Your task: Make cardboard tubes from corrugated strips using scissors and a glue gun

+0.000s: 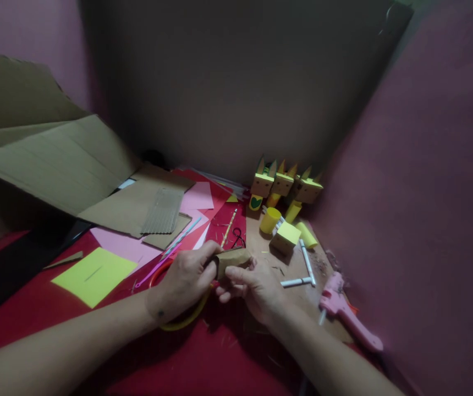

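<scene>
Both of my hands meet over the red tabletop (170, 360) at the centre, closed round a small piece of brown cardboard (233, 262) that looks bent or curved. My left hand (185, 280) pinches its left edge. My right hand (257, 286) grips its right end, the thumb lying across the near face. Beneath my left hand is a round object with a red and yellow rim (185, 323), partly hidden by the hand and wrist.
A large cardboard box (59, 159) fills the left. Coloured papers (94, 276) and straws lie nearby. On the right are cardboard figures with pointed ears (282, 182), a yellow-topped box (286, 236), white sticks (307, 263) and a pink glue gun (344, 311).
</scene>
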`<state>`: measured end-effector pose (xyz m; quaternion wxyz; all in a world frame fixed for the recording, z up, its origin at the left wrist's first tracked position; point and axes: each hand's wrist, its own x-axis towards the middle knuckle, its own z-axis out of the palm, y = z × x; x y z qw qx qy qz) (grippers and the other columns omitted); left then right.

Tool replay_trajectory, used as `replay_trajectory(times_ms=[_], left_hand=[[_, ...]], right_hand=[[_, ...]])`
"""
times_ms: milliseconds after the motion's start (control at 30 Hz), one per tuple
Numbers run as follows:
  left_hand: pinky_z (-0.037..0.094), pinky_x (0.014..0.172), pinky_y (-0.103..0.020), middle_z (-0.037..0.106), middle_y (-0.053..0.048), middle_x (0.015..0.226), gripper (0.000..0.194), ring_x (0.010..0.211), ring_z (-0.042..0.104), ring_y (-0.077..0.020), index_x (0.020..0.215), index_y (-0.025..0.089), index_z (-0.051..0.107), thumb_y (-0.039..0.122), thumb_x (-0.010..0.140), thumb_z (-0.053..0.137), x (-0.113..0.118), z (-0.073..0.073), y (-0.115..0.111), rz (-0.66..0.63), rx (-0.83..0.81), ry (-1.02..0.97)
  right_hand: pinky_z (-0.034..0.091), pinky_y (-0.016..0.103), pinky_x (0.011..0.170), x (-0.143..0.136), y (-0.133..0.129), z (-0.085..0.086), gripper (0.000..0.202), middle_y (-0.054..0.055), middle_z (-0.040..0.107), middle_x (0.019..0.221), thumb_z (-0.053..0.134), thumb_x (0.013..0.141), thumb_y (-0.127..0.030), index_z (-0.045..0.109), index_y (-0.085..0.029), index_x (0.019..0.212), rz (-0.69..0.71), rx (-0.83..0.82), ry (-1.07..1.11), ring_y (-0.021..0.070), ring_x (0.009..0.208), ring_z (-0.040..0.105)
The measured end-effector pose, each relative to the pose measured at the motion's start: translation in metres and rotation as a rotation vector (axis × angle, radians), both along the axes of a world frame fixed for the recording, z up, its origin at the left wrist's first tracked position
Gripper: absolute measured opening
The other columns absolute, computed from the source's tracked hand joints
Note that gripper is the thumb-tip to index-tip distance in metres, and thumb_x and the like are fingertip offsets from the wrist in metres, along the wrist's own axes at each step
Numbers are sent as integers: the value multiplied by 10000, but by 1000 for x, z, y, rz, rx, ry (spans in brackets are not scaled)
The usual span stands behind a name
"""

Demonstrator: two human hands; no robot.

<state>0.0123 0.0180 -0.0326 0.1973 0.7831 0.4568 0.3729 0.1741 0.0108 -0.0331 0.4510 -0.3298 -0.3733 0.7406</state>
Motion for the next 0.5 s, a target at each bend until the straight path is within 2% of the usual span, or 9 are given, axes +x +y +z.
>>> replay_trajectory(times_ms=[67,167,333,500], left_hand=[[403,499,-239,567,4,612,213,514,522,-133,852,150,601,201,827,396,-3,3,3,9,-47,-56],[369,442,-219,515,46,548,197,442,468,-109,856,158,600,199,826,410,-7,8,8,13,-121,-136],[369,415,-200,536,65,521,175,411,477,-96,894,168,600,211,844,437,-8,7,10,-41,-185,-175],[383,412,-193,549,54,545,162,431,491,-98,863,170,605,216,836,453,-7,8,9,-32,-215,-161]], right_hand=[[544,233,402,3,3,1,427,45,690,613,788,651,-397,557,-128,889,55,-24,-10,156,453,649],[472,198,307,8,5,2,424,21,675,537,727,701,-493,470,-185,841,27,-60,-12,155,372,613],[381,142,245,14,7,5,409,-20,640,474,755,669,-453,478,-188,811,-46,-112,7,120,314,556],[379,137,260,16,9,6,339,-12,642,487,764,670,-363,491,-173,736,-76,-140,16,105,332,560]])
